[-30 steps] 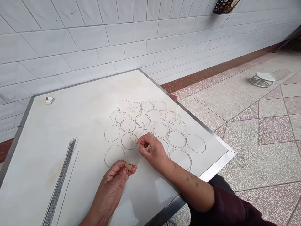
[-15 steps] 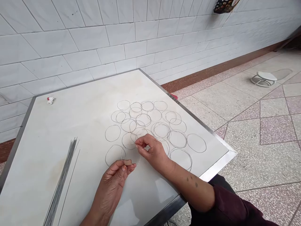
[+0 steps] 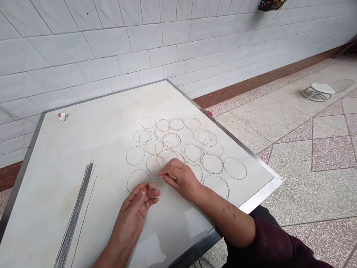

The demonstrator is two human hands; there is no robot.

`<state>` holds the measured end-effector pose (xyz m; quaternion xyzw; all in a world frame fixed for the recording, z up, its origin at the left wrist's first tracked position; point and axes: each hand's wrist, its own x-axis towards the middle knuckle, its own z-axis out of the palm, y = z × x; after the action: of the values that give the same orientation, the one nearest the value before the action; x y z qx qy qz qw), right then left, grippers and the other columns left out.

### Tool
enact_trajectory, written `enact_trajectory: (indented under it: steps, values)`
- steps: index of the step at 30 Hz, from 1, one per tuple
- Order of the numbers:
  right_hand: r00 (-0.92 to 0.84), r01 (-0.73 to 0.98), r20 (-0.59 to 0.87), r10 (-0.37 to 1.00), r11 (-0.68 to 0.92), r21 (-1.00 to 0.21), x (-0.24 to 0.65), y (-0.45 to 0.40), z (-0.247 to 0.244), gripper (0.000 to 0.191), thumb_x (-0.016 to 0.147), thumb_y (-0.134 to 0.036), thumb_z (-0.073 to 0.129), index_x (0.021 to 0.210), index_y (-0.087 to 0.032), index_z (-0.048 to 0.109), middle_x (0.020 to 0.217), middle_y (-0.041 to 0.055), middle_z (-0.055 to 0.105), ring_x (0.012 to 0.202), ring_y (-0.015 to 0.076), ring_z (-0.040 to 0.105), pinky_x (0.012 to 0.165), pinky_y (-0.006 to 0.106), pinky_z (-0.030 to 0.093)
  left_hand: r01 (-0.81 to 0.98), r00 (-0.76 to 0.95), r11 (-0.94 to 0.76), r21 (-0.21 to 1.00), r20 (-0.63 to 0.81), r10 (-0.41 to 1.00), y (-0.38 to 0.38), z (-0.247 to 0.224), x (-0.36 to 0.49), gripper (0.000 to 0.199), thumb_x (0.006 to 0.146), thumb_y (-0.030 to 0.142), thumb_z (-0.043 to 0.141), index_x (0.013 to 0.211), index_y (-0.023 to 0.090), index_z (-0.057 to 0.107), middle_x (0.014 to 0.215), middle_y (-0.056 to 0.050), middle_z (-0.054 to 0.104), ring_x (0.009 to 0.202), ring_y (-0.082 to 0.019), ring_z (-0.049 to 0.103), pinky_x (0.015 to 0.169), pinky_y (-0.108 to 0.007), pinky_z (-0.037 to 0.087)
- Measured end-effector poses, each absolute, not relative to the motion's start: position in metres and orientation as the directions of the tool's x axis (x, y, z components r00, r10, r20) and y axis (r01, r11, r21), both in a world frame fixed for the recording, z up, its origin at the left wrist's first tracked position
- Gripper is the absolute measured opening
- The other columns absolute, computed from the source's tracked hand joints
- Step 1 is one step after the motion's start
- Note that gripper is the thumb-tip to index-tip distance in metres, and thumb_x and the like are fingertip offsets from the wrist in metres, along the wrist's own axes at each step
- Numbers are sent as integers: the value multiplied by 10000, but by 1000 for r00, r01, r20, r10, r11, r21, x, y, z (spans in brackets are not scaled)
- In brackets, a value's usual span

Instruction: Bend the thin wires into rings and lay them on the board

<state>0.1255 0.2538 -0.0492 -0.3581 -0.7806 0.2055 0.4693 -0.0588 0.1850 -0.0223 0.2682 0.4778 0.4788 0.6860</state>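
Thin wire [image 3: 156, 177] is hanging out above the worktop [image 3: 111, 145], closer to the front edge than the back, and the right hand [image 3: 180, 178] is pinching it in the fingertips. Left hand [image 3: 136, 203] is gripping a little tan piece [image 3: 151, 185] right beside it. The wire's probably passing that piece, but the fingers are blocking it, so can't swear to it. Wire loops [image 3: 180, 140] are lying scattered toward the right edge, straight wires [image 3: 75, 212] are sitting bunched toward the left edge, and a small red-and-white thing [image 3: 63, 117] is resting near the back left corner.
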Motion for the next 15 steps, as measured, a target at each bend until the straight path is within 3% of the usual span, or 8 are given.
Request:
enact_trajectory:
  steps: [5, 15]
  values:
    - [-508, 238, 626, 591, 795, -558, 126, 253, -45, 118, 976, -202, 543, 982, -209, 661, 891, 47, 670, 818, 156, 593, 720, 288, 532, -307, 126, 435, 846, -417, 900, 186, -21, -59, 241, 849, 415, 679, 809, 183, 728, 797, -67, 655, 799, -201, 567, 704, -317, 449]
    - [-644, 251, 591, 485, 864, -436, 127, 250, -40, 53, 996, -203, 501, 1031, -204, 541, 837, 14, 652, 762, 145, 559, 735, 290, 498, -221, 188, 477, 851, -443, 877, 186, -18, -58, 244, 822, 415, 699, 728, 190, 682, 703, -31, 576, 680, -172, 498, 631, -305, 405]
